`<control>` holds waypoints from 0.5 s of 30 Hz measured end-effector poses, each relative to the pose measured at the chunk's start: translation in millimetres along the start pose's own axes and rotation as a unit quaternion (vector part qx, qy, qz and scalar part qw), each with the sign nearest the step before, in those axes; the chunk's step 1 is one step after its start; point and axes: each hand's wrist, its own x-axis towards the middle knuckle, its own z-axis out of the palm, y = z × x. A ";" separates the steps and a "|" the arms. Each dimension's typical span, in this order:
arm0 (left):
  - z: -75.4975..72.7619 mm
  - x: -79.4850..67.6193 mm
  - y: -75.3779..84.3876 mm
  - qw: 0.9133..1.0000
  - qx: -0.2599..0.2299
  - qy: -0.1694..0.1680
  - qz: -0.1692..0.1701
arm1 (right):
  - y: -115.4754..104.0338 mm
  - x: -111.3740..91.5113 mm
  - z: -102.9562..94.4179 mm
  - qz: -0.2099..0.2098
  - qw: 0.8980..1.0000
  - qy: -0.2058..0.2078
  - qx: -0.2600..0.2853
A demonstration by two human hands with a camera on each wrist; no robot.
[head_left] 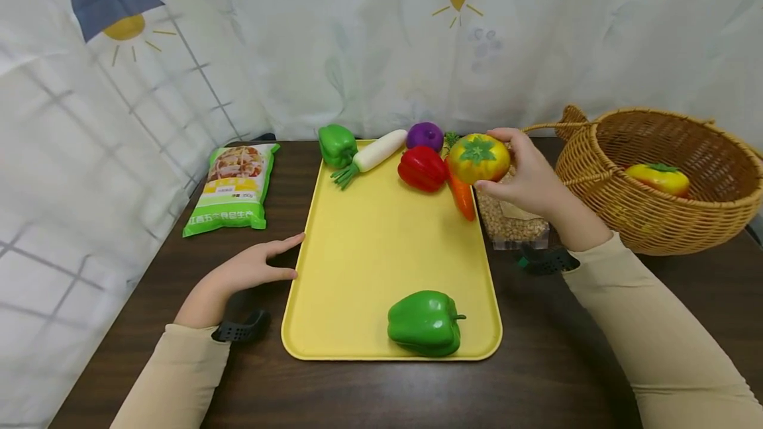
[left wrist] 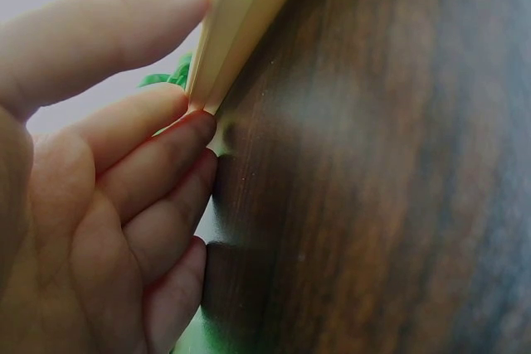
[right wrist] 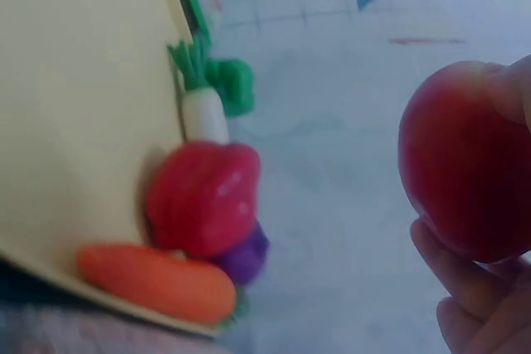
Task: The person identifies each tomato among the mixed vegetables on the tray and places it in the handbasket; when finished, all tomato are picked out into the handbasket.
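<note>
Over the far right corner of the yellow tray [head_left: 381,250], my right hand [head_left: 527,174] holds a yellow-and-red toy tomato [head_left: 479,159] with a green leafy top. The tomato's red underside shows in the right wrist view, with thumb and fingers around it. My left hand [head_left: 253,270] is at the tray's left rim, its fingertips touching the edge in the left wrist view. Along the tray's far end lie a green bell pepper [head_left: 337,145], a white radish [head_left: 381,151], a purple round vegetable [head_left: 425,137], a red bell pepper [head_left: 422,169] and a carrot [head_left: 461,197].
Another green bell pepper [head_left: 425,324] lies at the tray's near end. On the right stands a wicker basket [head_left: 644,230] with a similar tomato [head_left: 658,179] inside. A bag of beige grains [head_left: 512,224] lies beside the tray, and a green food packet [head_left: 232,187] is at the left.
</note>
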 end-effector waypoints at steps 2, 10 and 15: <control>0.2 1.3 0.6 1.000 0.001 0.001 0.003 | 2.4 -4.2 -14.5 0.014 0.999 0.028 -0.006; -0.6 2.1 1.9 1.000 -0.005 0.001 0.007 | 18.5 -28.5 -75.3 0.097 0.985 0.120 -0.081; -1.6 0.4 2.8 1.000 0.000 -0.001 0.005 | 36.8 -44.2 -108.0 0.109 0.978 0.127 -0.124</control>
